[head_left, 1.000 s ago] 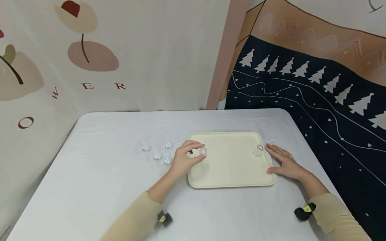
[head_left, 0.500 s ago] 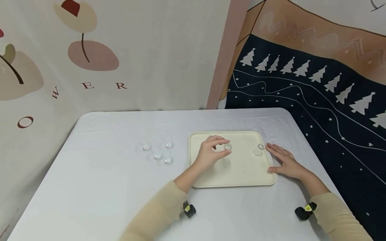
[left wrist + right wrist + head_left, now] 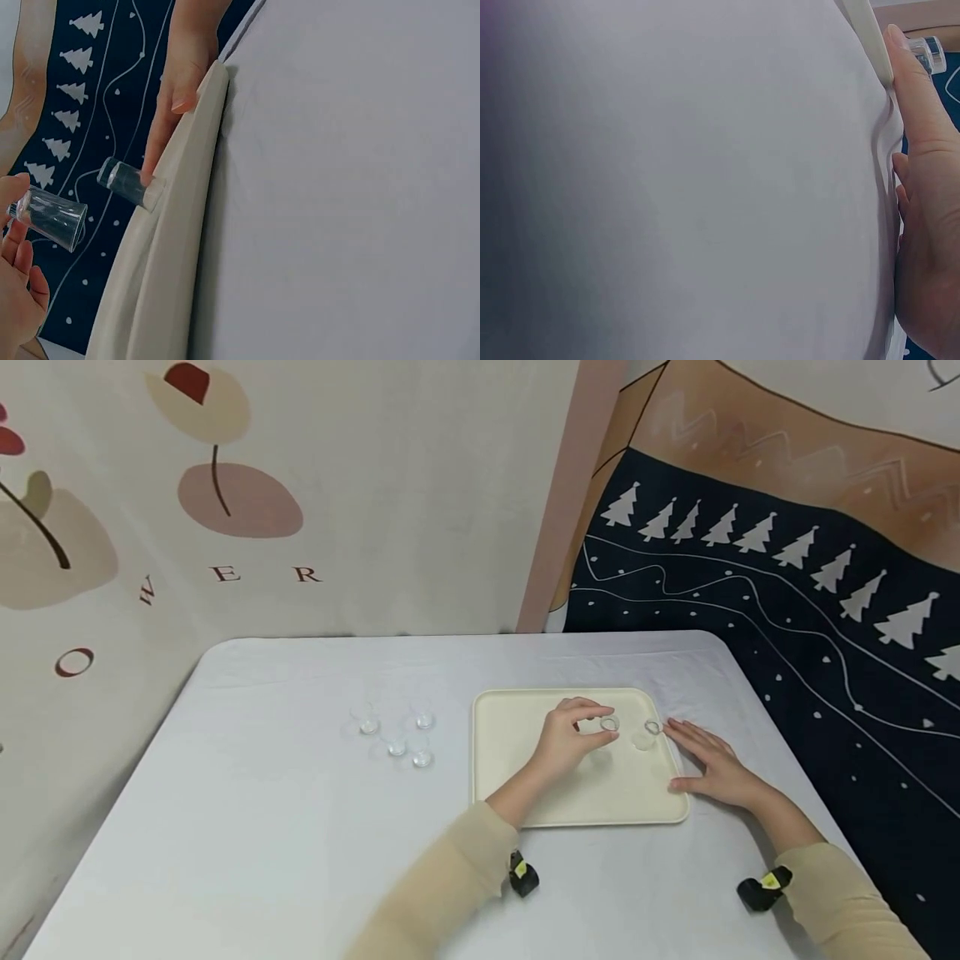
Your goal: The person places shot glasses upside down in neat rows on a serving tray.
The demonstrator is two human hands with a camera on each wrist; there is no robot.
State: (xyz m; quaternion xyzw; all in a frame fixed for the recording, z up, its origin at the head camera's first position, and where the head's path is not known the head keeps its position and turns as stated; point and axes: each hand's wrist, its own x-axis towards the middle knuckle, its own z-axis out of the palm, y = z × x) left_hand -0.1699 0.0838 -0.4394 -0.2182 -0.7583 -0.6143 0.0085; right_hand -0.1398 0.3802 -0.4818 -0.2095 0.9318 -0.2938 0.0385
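Above the cream tray (image 3: 585, 797), a clear glass (image 3: 54, 217) is pinched between thumb and fingers of the left hand (image 3: 564, 742); the tray's right edge, beside a second glass (image 3: 127, 183), is touched by the outspread right hand (image 3: 717, 772).

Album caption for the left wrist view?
The left hand pinches a clear glass near another glass on a cream tray.

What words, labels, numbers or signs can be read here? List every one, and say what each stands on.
"O W E R": spaced red letters on the pale wall cloth.
Left black wrist box, yellow label: too small to read.
Right black wrist box, yellow label: too small to read.
Dark mark on right cloth: cut off, unreadable.
Cups and tray: no text seen.
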